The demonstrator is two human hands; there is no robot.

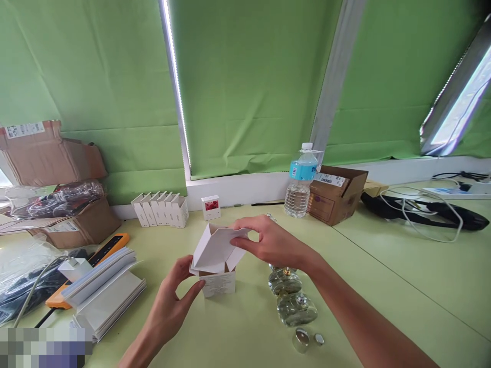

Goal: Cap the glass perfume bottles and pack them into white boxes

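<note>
Leftward, at nine o'clock, a cardboard box (82, 225) is holding bagged black items. At centre the left hand (172, 301) is gripping the small white carton (219, 282) by its lower side. The right hand (268, 241), extending in from five o'clock, is pinching the carton's raised flap, and two glass bottles (297, 309) and two caps (302, 340) are lying at the carton's four o'clock.

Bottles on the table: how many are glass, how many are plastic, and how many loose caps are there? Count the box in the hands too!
Glass bottles: 2
Plastic bottle: 1
Loose caps: 2
Box in the hands: 1
Total: 6
</note>
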